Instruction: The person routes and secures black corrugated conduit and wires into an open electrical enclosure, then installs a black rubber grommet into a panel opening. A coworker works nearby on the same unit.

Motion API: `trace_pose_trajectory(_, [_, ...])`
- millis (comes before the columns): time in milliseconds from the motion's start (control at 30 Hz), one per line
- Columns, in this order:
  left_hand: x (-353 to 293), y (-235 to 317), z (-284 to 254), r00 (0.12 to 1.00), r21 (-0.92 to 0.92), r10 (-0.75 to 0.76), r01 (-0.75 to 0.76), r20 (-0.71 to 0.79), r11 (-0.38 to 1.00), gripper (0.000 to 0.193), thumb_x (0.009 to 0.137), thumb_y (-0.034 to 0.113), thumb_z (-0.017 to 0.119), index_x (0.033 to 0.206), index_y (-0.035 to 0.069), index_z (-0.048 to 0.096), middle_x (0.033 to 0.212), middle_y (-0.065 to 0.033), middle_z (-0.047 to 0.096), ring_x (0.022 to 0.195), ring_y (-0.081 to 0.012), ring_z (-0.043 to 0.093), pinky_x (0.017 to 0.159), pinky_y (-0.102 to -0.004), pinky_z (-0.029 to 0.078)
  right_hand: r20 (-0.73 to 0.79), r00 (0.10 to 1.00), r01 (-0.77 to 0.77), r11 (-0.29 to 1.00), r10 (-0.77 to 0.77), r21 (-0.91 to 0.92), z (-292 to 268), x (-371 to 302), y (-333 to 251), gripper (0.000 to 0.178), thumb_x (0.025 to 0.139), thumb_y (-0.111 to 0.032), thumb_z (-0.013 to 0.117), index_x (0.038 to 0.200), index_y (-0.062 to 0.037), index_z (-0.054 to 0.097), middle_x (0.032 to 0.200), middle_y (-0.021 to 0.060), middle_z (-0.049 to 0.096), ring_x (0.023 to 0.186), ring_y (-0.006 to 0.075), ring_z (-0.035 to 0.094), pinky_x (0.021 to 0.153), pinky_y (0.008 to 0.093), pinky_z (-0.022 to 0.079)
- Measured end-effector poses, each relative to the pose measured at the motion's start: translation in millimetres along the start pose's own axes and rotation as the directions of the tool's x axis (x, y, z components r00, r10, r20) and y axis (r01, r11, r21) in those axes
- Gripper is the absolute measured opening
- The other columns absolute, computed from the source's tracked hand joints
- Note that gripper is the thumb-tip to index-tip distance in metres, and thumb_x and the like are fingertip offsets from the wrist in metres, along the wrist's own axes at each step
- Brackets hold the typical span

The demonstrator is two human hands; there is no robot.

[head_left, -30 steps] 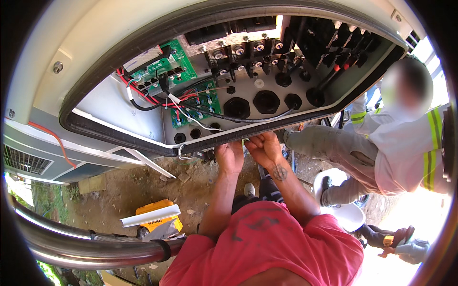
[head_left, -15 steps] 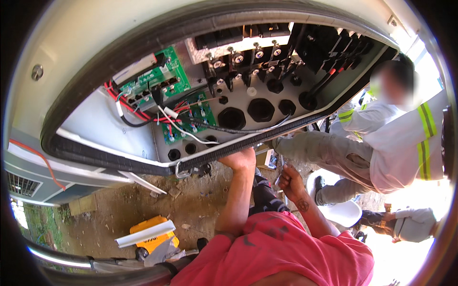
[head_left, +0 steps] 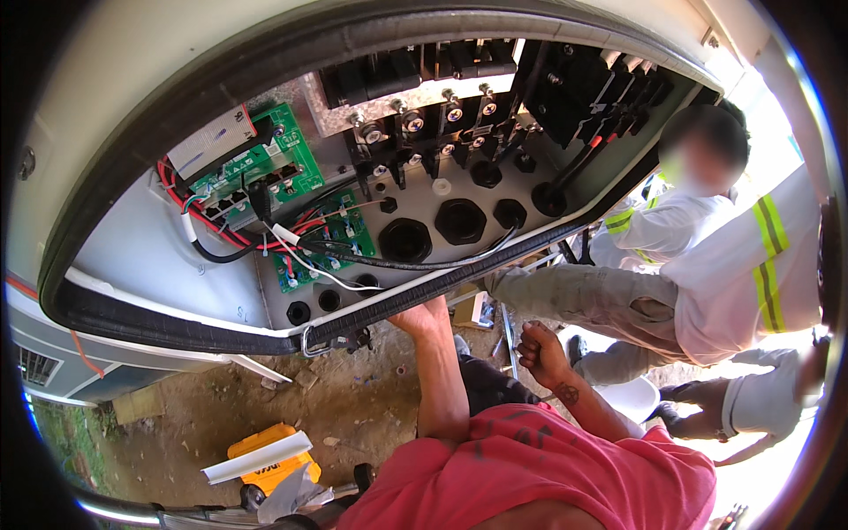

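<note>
outdoors, over bare dirt ground [head_left: 353,415] strewn with scraps, beneath a big open electrical cabinet [head_left: 132,247] tilting overhead. inside, showing green circuit boards [head_left: 265,168], red and black wires [head_left: 256,238], a row of bolted terminals [head_left: 424,115] and round black cable glands [head_left: 459,219] in the grey floor plate. running along the cabinet's lower edge, a black rubber seal [head_left: 177,322] with a metal latch loop [head_left: 311,340].

left hand [head_left: 426,316] reaching up to the cabinet's lower edge, touching the seal just right of the latch loop; fingers hiding behind the rim, so cannot tell how far open or what, if anything, being gripped. right hand [head_left: 541,346] hanging lower and apart from the cabinet, curling into a loose fist, possibly around a thin rod-like thing [head_left: 511,340]; too small to tell for sure. forearm showing a small tattoo [head_left: 565,393].

lying on the ground at lower left, a yellow case [head_left: 265,455] with a white strip [head_left: 256,458] across it. crouching at right, another person in a light shirt with reflective stripes [head_left: 768,265] and grey trousers [head_left: 574,296], well apart from both hands.
</note>
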State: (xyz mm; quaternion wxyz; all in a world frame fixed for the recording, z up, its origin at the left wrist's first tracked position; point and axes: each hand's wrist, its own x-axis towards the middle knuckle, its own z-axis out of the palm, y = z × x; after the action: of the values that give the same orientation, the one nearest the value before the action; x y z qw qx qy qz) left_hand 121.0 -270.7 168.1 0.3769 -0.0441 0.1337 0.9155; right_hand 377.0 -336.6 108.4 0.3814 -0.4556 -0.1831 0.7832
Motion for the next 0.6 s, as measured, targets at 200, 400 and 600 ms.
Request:
trace_pose_trajectory(200, [7.9,-5.5,-18.3,0.972,-0.148,0.035,-0.001,0.230,0.989,0.062,0.100,0.053,0.067,0.143,0.008,0.062,0.143,-0.0115,0.067,0.128,-0.0289,0.066,0.111,-0.0509,0.055,-0.028,1.000,-0.003,0.997,0.001,-0.072,-7.7,-3.4,-7.3,0.033,0.106,-0.025,0.061,0.081,-0.0200,0.041,0.068,-0.0063,0.034,0.057,0.0097,0.032,0.052,0.0289,0.027])
trace_pose_trajectory(400, [13.3,-12.2,-27.4,0.977,0.002,0.075,-0.077,0.201,0.997,0.080,0.098,0.065,0.063,0.154,0.009,0.052,0.156,-0.0106,0.056,0.143,-0.0310,0.053,0.125,-0.0551,0.035,-0.035,0.998,-0.063,0.995,0.061,-0.071,-19.5,-1.3,1.2,0.033,0.106,-0.027,0.060,0.079,-0.0217,0.041,0.067,-0.0074,0.032,0.057,0.0094,0.031,0.053,0.0290,0.025])
trace_pose_trajectory(600, [16.4,-18.6,-27.3,0.977,-0.046,0.077,-0.069,0.197,0.997,0.081,0.098,0.069,0.059,0.155,0.011,0.052,0.157,-0.0110,0.055,0.144,-0.0323,0.052,0.126,-0.0554,0.034,-0.052,0.995,-0.092,0.992,0.087,-0.088,-26.1,-5.8,2.9,0.034,0.104,-0.029,0.061,0.079,-0.0216,0.041,0.067,-0.0069,0.032,0.059,0.0097,0.033,0.054,0.0296,0.027])
